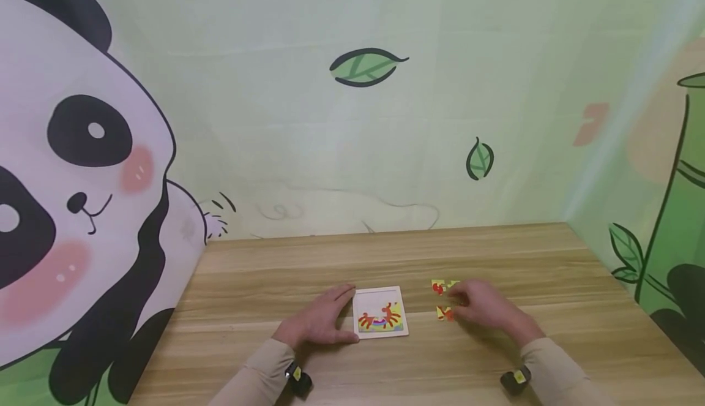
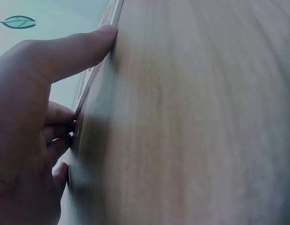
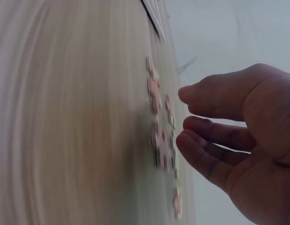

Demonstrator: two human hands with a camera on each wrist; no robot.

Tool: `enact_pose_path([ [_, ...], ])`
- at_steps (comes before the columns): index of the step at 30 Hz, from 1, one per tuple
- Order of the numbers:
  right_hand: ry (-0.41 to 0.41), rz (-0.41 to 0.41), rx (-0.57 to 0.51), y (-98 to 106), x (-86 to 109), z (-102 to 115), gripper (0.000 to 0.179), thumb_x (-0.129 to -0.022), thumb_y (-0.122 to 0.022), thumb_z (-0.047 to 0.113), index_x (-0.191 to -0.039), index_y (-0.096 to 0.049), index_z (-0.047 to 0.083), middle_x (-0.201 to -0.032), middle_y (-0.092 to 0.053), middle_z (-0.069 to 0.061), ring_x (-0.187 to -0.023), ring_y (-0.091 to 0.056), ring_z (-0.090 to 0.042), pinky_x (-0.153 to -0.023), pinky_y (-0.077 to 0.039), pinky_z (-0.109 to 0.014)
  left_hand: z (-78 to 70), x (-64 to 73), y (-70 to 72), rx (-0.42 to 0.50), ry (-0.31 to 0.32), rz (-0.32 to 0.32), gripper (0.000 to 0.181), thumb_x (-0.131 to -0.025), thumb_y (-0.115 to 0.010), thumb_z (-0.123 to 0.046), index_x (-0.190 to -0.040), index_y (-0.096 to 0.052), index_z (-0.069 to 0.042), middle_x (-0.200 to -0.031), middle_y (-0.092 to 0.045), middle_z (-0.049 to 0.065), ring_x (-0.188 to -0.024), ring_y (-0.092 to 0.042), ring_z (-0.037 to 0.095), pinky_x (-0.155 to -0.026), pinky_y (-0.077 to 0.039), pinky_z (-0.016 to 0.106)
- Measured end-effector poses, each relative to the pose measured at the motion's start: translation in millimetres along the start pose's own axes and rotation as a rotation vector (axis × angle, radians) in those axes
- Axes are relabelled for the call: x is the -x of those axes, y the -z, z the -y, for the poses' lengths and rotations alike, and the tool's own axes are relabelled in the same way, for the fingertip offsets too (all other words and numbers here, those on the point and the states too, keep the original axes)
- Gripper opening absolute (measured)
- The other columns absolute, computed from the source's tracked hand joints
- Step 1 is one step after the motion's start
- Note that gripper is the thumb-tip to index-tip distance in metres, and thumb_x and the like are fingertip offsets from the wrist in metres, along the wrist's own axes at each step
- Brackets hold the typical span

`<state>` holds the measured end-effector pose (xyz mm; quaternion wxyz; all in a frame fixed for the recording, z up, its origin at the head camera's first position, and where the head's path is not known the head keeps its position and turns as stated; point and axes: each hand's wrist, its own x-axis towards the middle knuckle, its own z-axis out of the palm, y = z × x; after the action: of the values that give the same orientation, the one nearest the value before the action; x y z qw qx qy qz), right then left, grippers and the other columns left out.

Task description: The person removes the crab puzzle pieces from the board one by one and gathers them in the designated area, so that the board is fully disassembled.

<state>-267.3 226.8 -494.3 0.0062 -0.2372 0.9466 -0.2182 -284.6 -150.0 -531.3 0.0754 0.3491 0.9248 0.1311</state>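
A square white puzzle tray (image 1: 404,317) lies on the table, its lower part filled with a red, yellow and blue picture (image 1: 392,317); the upper part shows a pale base. My left hand (image 1: 319,320) rests at the tray's left side, thumb by the near corner and fingers by the far one. In the left wrist view the thumb (image 2: 84,51) lies nearly straight along the tray's edge. To the tray's right, my right hand (image 1: 487,305) hovers at loose red and yellow puzzle pieces (image 1: 438,287). Between its parted thumb and fingers nothing shows in the right wrist view, where several pieces (image 3: 163,152) lie beyond the fingertips.
The wood-grain table (image 1: 275,271) reaches back to a pale green printed cloth (image 1: 275,118) with leaves and a large panda (image 1: 93,167) at the left. Small black cameras (image 1: 516,381) sit on both wrists. Bare wood lies between the tray and the loose pieces.
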Motion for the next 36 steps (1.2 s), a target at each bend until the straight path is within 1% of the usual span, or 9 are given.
enact_pose_path([
  [3,0.015,-0.01,-0.047,-1.9,-5.8,8.5,0.017,-0.081,-0.075,0.011,-0.096,-0.071,0.004,-0.077,-0.062,0.005,-0.068,-0.049,-0.005,-0.058,-0.044,-0.021,0.3,-0.1,-0.5,-0.003,0.001,-0.006,0.101,-0.079,-0.068,-0.062,-0.151,-0.029,-0.002,-0.158,-0.029,0.013,-0.144,-0.03,0.03,-0.119,-0.028,0.044],
  [6,0.001,-0.001,-0.079,-4.8,-12.8,16.6,0.02,-0.083,-0.074,0.012,-0.1,-0.071,0.002,-0.084,-0.066,0.002,-0.072,-0.052,-0.006,-0.062,-0.048,-0.022,0.1,0.1,-0.2,-0.005,0.002,-0.004,0.101,-0.08,-0.068,-0.062,-0.151,-0.029,-0.002,-0.158,-0.029,0.013,-0.144,-0.031,0.029,-0.119,-0.028,0.044],
  [11,-0.039,0.013,-0.042,-6.7,-23.2,31.6,0.027,-0.083,-0.075,0.013,-0.107,-0.071,0.003,-0.092,-0.069,-0.004,-0.079,-0.058,-0.011,-0.067,-0.052,-0.027,0.2,0.0,-0.4,-0.008,0.005,0.002,0.101,-0.08,-0.067,-0.063,-0.151,-0.029,-0.002,-0.158,-0.029,0.012,-0.144,-0.03,0.029,-0.119,-0.028,0.043],
  [14,-0.018,0.01,-0.038,-10.8,-29.1,38.3,0.029,-0.082,-0.075,0.014,-0.108,-0.07,0.003,-0.093,-0.07,-0.006,-0.08,-0.061,-0.013,-0.069,-0.054,-0.029,0.4,0.1,-0.6,-0.007,0.007,0.003,0.101,-0.08,-0.067,-0.063,-0.152,-0.029,-0.002,-0.158,-0.029,0.012,-0.145,-0.03,0.029,-0.119,-0.028,0.043],
  [21,0.071,0.028,-0.093,-27.3,-43.0,50.7,0.031,-0.083,-0.074,0.013,-0.111,-0.069,0.0,-0.093,-0.068,-0.008,-0.082,-0.061,-0.017,-0.07,-0.054,-0.027,-0.7,1.0,1.5,0.021,0.012,0.007,0.101,-0.08,-0.067,-0.063,-0.152,-0.028,-0.003,-0.159,-0.027,0.013,-0.146,-0.028,0.029,-0.12,-0.026,0.044],
  [24,0.071,0.043,-0.097,-31.7,-47.7,58.0,0.033,-0.083,-0.074,0.016,-0.112,-0.068,0.002,-0.097,-0.068,-0.007,-0.085,-0.062,-0.018,-0.074,-0.056,-0.032,-0.6,0.9,1.8,0.025,0.012,0.006,0.101,-0.08,-0.067,-0.062,-0.152,-0.028,-0.003,-0.159,-0.027,0.013,-0.146,-0.028,0.029,-0.12,-0.026,0.044],
  [29,0.05,0.097,-0.095,-39.6,-54.0,65.4,0.041,-0.084,-0.074,0.019,-0.12,-0.065,0.002,-0.111,-0.066,-0.01,-0.098,-0.061,-0.021,-0.085,-0.055,-0.041,-0.4,0.8,1.1,0.018,0.014,0.007,0.102,-0.08,-0.067,-0.063,-0.152,-0.028,-0.003,-0.159,-0.027,0.013,-0.146,-0.028,0.029,-0.12,-0.026,0.044],
  [32,0.061,0.113,-0.076,-44.7,-56.7,67.6,0.043,-0.082,-0.075,0.02,-0.119,-0.066,0.0,-0.112,-0.064,-0.011,-0.097,-0.059,-0.02,-0.085,-0.054,-0.04,-0.3,0.8,0.8,0.022,0.018,0.014,0.102,-0.08,-0.067,-0.063,-0.152,-0.028,-0.003,-0.16,-0.026,0.012,-0.146,-0.027,0.029,-0.12,-0.026,0.044],
  [36,0.064,0.135,-0.061,-49.0,-57.9,70.7,0.046,-0.08,-0.077,0.022,-0.12,-0.066,0.0,-0.107,-0.062,-0.008,-0.088,-0.054,-0.016,-0.076,-0.051,-0.034,-0.3,0.6,1.3,0.026,0.029,0.022,0.101,-0.08,-0.066,-0.063,-0.153,-0.027,-0.004,-0.16,-0.025,0.011,-0.146,-0.027,0.029,-0.12,-0.026,0.045],
])
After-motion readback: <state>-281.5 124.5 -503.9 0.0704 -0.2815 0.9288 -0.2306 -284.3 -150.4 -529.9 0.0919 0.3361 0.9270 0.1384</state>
